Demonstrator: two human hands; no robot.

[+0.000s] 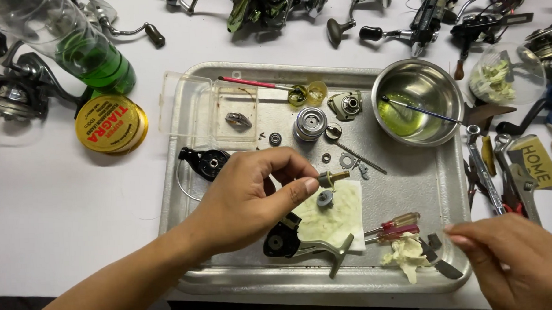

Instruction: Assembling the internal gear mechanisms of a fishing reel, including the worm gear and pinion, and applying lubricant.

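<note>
A small brass-tipped gear part (327, 178) is pinched between thumb and fingertips of the left hand (250, 198), held above the middle of the metal tray (424, 186). Just below it a grey cap (324, 199) lies on a stained paper towel (342, 217). The right hand (515, 256), at the tray's near right corner, grips thin tweezers (435, 256) beside two small screwdrivers (393, 226). A steel bowl (418, 101) sits at the far right corner.
</note>
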